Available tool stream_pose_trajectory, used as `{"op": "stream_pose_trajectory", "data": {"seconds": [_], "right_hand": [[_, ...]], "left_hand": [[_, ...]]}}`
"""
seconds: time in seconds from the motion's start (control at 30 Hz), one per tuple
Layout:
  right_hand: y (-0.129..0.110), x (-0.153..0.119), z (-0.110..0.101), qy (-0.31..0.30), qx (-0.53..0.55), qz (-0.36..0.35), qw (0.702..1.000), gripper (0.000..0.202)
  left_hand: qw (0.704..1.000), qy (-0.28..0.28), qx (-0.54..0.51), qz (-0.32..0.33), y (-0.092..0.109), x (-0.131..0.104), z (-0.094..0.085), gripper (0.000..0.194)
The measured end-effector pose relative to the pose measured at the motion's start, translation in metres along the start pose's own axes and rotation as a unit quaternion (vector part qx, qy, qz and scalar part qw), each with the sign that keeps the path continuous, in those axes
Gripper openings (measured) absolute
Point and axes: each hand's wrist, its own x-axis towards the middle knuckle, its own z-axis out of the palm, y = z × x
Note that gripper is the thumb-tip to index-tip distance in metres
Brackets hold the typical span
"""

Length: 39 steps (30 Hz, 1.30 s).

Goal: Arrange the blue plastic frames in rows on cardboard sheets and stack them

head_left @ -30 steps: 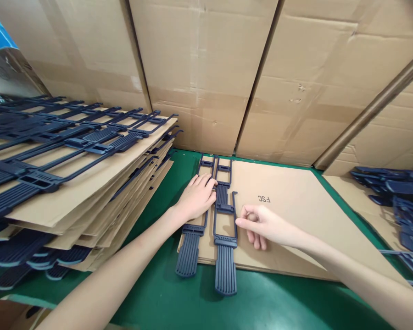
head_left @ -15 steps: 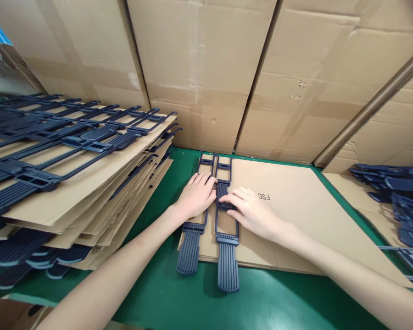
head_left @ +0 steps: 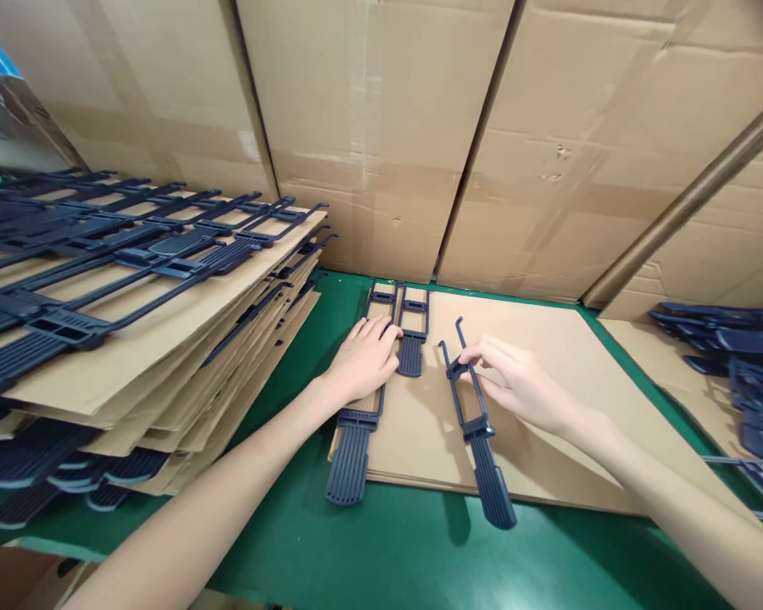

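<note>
My right hand (head_left: 515, 381) pinches a dark blue plastic frame (head_left: 474, 405) by its crossbar. The frame has two hooked prongs at its upper end and a ribbed paddle at its lower end, and is tilted above the cardboard sheet (head_left: 547, 339). My left hand (head_left: 367, 360) lies with fingers extended over another dark frame with a ribbed paddle (head_left: 348, 466), covering its middle. Just right of those fingertips, a third frame (head_left: 413, 318) lies on the cardboard with its short paddle toward me.
At left stands a tall stack of cardboard sheets (head_left: 184, 330) layered with similar dark frames. More dark plastic pieces (head_left: 756, 356) are heaped at right on cardboard. Large cartons (head_left: 362, 135) form a wall behind the green tabletop (head_left: 381, 542).
My right hand has lifted a frame off the cardboard beside my left hand and carried it to the right, tilting it. My left hand stays in place.
</note>
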Motion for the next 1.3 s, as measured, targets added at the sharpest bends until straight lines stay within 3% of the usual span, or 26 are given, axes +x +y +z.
{"op": "stream_pose_trajectory", "data": {"seconds": [0.1,0.23,0.33,0.4,0.5,0.63,0.8,1.0,1.3], "right_hand": [[0.015,-0.012,-0.007,-0.013,-0.032,0.017,0.999,0.021],[0.024,-0.024,-0.021,-0.075,-0.056,0.070,0.993,0.023],[0.023,-0.024,-0.026,-0.059,-0.037,0.076,0.995,0.021],[0.024,-0.023,-0.022,-0.039,-0.033,0.045,0.998,0.021],[0.030,-0.020,-0.006,-0.055,-0.034,-0.004,0.998,0.025],[0.035,-0.014,0.008,-0.048,-0.051,-0.016,0.997,0.021],[0.011,-0.003,0.005,-0.014,-0.040,-0.064,0.997,0.016],[-0.025,0.007,0.013,-0.044,-0.002,-0.087,0.995,0.014],[-0.036,0.017,0.029,-0.042,-0.015,-0.049,0.998,0.016]], "left_hand": [[1.000,0.000,-0.002,-0.004,0.001,0.000,-0.001,0.032],[1.000,-0.003,-0.002,-0.009,0.002,0.000,-0.002,0.030],[1.000,-0.004,-0.005,-0.011,0.003,0.000,-0.002,0.029],[1.000,-0.007,-0.006,-0.011,0.003,0.000,-0.002,0.029],[1.000,-0.010,-0.007,-0.011,0.003,0.000,-0.003,0.029],[1.000,-0.003,-0.008,-0.009,0.002,0.000,-0.003,0.028],[1.000,-0.007,-0.001,-0.011,0.002,0.001,-0.001,0.034],[1.000,-0.021,0.004,-0.014,0.004,0.001,-0.004,0.037],[1.000,-0.015,0.009,-0.006,0.002,0.000,-0.002,0.037]]}}
